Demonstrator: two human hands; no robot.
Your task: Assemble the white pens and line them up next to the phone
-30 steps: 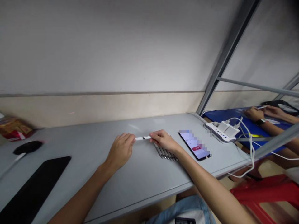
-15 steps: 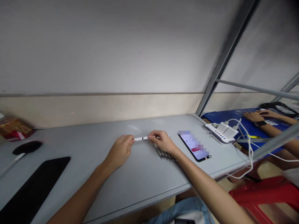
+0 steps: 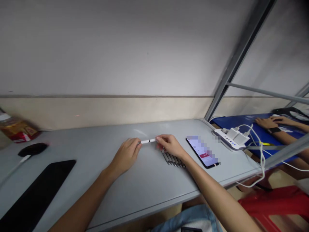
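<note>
One smooth grey table (image 3: 149, 187): carries the items below; a dropped pen could roll across its bare top and over the near edge.
Black flat rectangular slab (image 3: 38, 196): lies at the left, well apart from both hands; risk appears low unless the left forearm (image 3: 87, 190) swings outward.
Bare left hand (image 3: 126, 154): pinches the left end of a slim white cylindrical pen (image 3: 145, 141); a loose grip could let that end slip.
Bare right hand (image 3: 171, 146): pinches the opposite end; a lowered wrist could scatter a row of slim grey pens (image 3: 172, 159).
White oblong power strip (image 3: 224, 137): sits at the table's right; a snag on the drooping white cable (image 3: 261, 161) could drag it.
Black-edged smartphone with lit pale screen (image 3: 202, 153): lies beside the right forearm (image 3: 205, 177); a sideways sweep could push it.
Grey pens: lie side by side, partly hidden by the right hand; contact cannot be told.
White pen: spans both hands over the table; uneven force could strain it near its black band (image 3: 149, 140); whether a joint exists there cannot be told.
</note>
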